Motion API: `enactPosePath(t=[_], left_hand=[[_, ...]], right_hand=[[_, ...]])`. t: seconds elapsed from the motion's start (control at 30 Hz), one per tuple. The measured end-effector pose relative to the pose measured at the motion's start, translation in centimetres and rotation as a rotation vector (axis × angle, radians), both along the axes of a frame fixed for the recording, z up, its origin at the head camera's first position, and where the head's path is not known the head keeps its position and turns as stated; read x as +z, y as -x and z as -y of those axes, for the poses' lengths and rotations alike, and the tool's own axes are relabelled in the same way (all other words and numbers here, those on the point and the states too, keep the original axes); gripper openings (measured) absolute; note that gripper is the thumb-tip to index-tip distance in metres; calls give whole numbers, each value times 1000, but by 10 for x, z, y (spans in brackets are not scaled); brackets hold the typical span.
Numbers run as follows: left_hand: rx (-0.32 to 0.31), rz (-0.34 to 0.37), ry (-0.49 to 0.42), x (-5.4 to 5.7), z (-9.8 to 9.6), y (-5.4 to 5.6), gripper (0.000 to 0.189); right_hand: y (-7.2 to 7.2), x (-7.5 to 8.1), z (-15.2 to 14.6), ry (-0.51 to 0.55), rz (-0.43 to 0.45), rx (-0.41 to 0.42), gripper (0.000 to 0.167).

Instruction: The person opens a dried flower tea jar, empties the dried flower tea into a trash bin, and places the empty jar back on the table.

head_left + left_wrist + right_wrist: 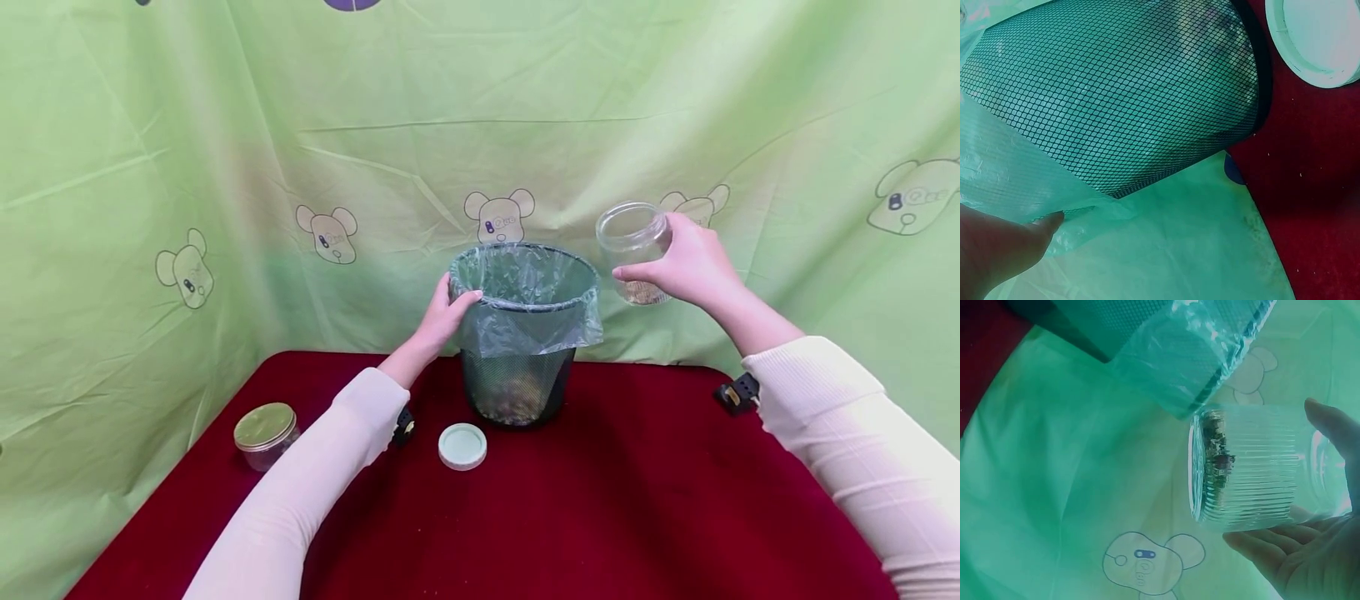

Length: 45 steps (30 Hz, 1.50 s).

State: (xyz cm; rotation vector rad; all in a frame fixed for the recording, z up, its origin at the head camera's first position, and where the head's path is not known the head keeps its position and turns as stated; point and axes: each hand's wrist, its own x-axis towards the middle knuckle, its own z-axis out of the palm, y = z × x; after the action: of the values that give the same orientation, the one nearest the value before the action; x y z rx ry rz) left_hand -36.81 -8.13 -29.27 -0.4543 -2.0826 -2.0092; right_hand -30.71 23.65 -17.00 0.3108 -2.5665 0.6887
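A black mesh waste bin (pixel 558 379) with a clear plastic liner (pixel 525 333) folded over its rim stands on the table. My left hand (pixel 444 317) grips the left side of that rim through the liner; in the left wrist view its thumb (pixel 1044 228) lies against the plastic. Some brownish matter shows low inside the bin through the mesh. To the right of the bin, my right hand (pixel 693 262) holds a clear ribbed jar (pixel 1260 469) in the air. The jar is lidless and nearly upright, with a thin layer of brown bits (pixel 1217 459) at its bottom.
A round pale lid (pixel 462 447) lies on the dark red tablecloth (pixel 540 533) in front of the bin. Farther left stands a closed jar with a gold lid (pixel 265 425). Green curtain (pixel 397 183) with printed bear faces hangs close behind the table.
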Motion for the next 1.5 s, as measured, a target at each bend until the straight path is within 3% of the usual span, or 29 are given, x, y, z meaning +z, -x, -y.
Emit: enactPosePath(t=[0.3,0.53,0.67,1.23,1.5], left_hand=[[-12,-12,-26,1,-3,2,76],[20,41,5,1,-4,0,85],[22,36,3,1,-5,0,86],[-12,-23,-43,1,-5,2,75],[20,7,-22,1,-3,2,79]], right_hand=[[14,12,7,-108,14,-93,86],[21,18,15,-205,3,-138,81],[27,20,21,-271,-27,-151,78],[44,15,44,-468,-88,-150,77],[49,7,45,-561,-173,-130,73]])
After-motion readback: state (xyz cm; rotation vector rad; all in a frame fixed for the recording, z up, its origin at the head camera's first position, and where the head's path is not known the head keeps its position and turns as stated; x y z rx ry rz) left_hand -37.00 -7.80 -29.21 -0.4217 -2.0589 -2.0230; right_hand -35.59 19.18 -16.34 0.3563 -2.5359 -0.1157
